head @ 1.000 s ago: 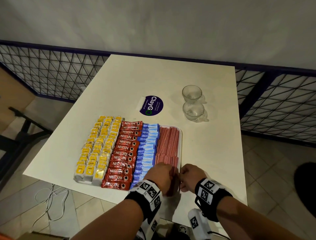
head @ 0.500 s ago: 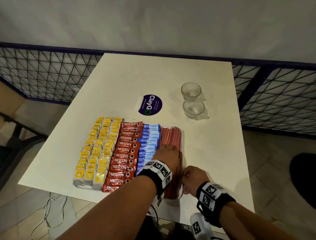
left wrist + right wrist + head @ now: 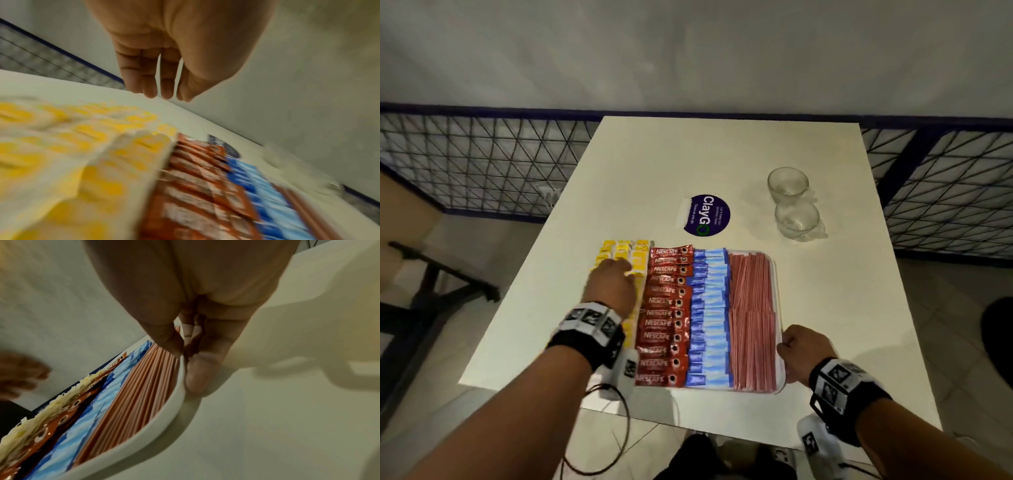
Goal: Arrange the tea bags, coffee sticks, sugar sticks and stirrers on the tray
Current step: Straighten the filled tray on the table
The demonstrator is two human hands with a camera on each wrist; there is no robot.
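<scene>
1. The right hand (image 3: 799, 353) is at the near right rim of the tray (image 3: 780, 371). In the right wrist view its thumb lies over the rim and a fingertip (image 3: 197, 374) presses the outer wall, so it pinches the tray edge.
2. The tray sits on the near part of the white tabletop (image 3: 722, 161), and its contents run in columns from near to far.
3. At the right of the tray lie the pink stirrers (image 3: 751, 318), packed tight against the right rim.
4. Just left of them is a column of blue sugar sticks (image 3: 709, 318), overlapping one another.
5. Left of those are the red coffee sticks (image 3: 666, 315), also overlapping, printed side up.
6. At the far left are the yellow tea bags (image 3: 625, 251) in rows; the left arm hides the near part of them.
7. The left hand (image 3: 613, 286) is over the far tea bags. In the left wrist view its fingers (image 3: 148, 78) are straight, close together and holding nothing; contact with the bags cannot be told.
8. Beyond the tray, a round purple sticker (image 3: 707, 215) lies flat on the tabletop.
9. To its right stand two empty clear cups (image 3: 791, 202), touching each other, one behind the other.
</scene>
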